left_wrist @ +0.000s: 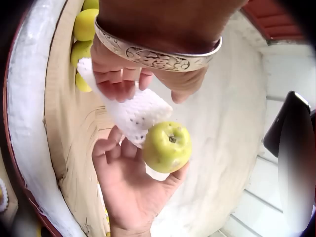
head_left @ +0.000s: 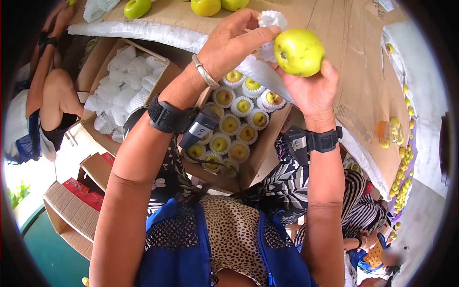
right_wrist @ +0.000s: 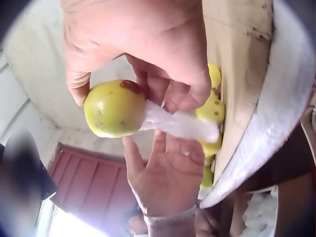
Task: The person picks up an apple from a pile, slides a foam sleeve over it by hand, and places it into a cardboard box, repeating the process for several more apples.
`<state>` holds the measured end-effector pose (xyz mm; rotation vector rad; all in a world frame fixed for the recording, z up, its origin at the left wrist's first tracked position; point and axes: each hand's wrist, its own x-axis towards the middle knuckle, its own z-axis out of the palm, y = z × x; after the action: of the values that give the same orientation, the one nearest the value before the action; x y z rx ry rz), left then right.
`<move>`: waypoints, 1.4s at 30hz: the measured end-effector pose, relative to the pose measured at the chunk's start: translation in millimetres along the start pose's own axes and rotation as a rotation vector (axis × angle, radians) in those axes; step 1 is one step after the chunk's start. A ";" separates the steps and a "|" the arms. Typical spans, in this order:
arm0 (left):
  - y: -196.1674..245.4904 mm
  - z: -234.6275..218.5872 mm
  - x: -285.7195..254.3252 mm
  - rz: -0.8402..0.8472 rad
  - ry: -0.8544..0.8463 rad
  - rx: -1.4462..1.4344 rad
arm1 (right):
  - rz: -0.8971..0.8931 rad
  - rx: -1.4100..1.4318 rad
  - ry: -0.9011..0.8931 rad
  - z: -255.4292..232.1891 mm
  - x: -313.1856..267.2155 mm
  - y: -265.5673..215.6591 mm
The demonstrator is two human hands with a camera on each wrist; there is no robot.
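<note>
My right hand (head_left: 311, 93) grips a yellow-green apple (head_left: 300, 52) between thumb and fingers, above the cardboard-covered table. Brown marks show on its skin in the right wrist view. My left hand (head_left: 232, 50) holds a white foam net sleeve (head_left: 272, 20) beside the apple, its fingers curled over the sleeve in the left wrist view. One end of the foam net (left_wrist: 138, 116) comes right up to the apple (left_wrist: 168, 147). In the right wrist view, the stretched sleeve (right_wrist: 180, 126) runs from the apple (right_wrist: 114, 108) across the left fingers.
Below my hands, a carton (head_left: 248, 179) holds apples in foam nets. Left of it stands a box of empty white nets (head_left: 126, 81). Bare apples (head_left: 205, 6) sit along the table's far side. A glass jar (head_left: 396, 131) stands right; other people sit at both sides.
</note>
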<state>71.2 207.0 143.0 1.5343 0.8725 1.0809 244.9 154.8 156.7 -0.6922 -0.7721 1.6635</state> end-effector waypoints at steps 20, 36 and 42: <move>-1.3 0.4 -8.7 -0.106 0.034 -0.055 | -0.211 -0.195 0.099 1.7 10.5 -0.8; 30.7 -1.6 -6.7 0.391 0.135 0.270 | -0.133 -0.669 0.146 14.1 11.6 0.4; 32.7 6.1 -13.7 0.115 -0.042 0.342 | -0.354 -0.948 0.318 0.1 23.0 -6.5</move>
<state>72.5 185.3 171.8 1.9030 0.9872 1.0129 243.9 178.4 160.8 -1.3359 -1.3592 0.7718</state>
